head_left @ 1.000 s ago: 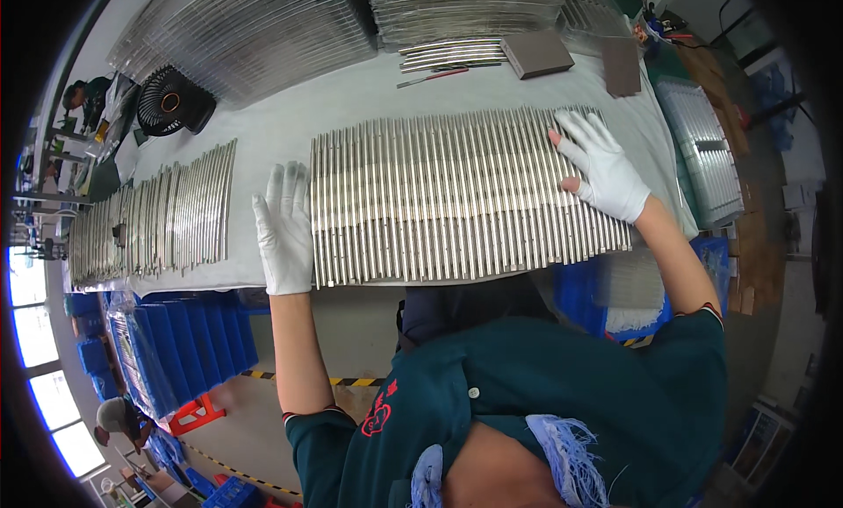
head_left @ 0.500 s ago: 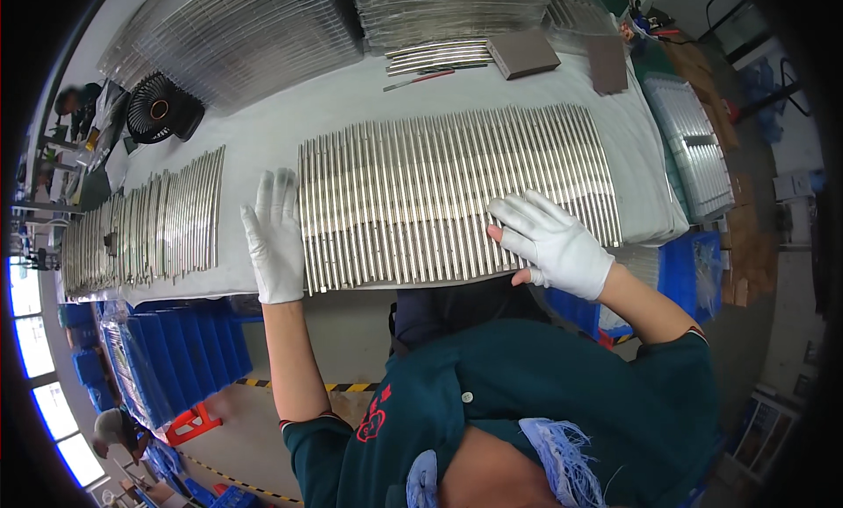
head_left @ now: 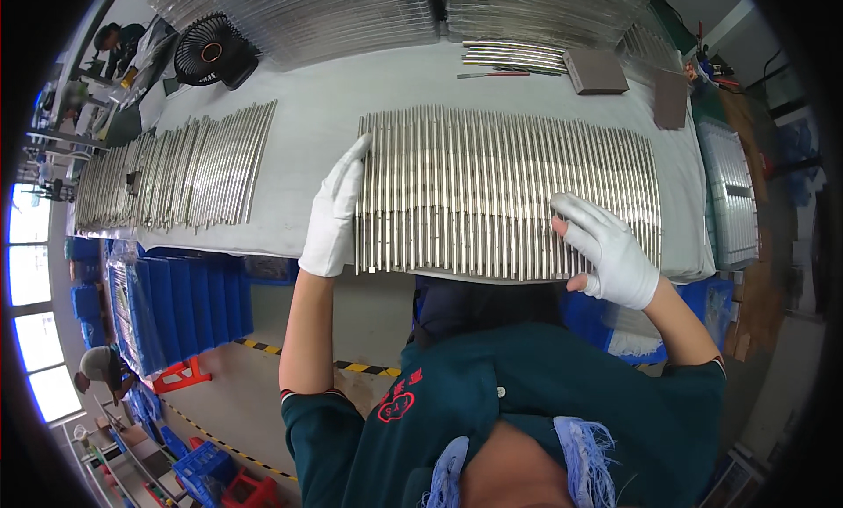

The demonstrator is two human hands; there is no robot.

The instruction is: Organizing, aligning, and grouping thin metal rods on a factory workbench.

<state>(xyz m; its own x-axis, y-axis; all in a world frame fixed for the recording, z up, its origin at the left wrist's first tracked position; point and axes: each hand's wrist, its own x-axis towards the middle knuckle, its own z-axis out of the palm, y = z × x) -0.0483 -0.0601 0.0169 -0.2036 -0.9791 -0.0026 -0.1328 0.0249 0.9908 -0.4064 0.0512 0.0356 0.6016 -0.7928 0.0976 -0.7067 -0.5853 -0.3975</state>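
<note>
A wide row of thin, shiny metal rods [head_left: 465, 183] lies side by side on the white-covered table in front of me. My left hand [head_left: 337, 211], in a white glove, stands on edge along the row's left side. Its fingers are stretched out, with the fingertips at the outermost rod. Over the right part of the row lies my gloved right hand [head_left: 610, 249], fingers extended and resting on the rods. Its thumb tip and one other fingertip poke bare out of the glove. Neither hand grips a rod.
A second row of rods [head_left: 180, 174] lies at the left. Behind are a black fan [head_left: 211, 51], stacks of clear plastic trays [head_left: 351, 21], a few loose rods [head_left: 514, 56] and a brown block [head_left: 597, 72]. Blue bins [head_left: 189, 306] stand below the table's left front edge.
My view has shifted, so the table appears farther right. My left hand has turned from lying flat beside the row to standing on edge against it. The right hand stays on the rods.
</note>
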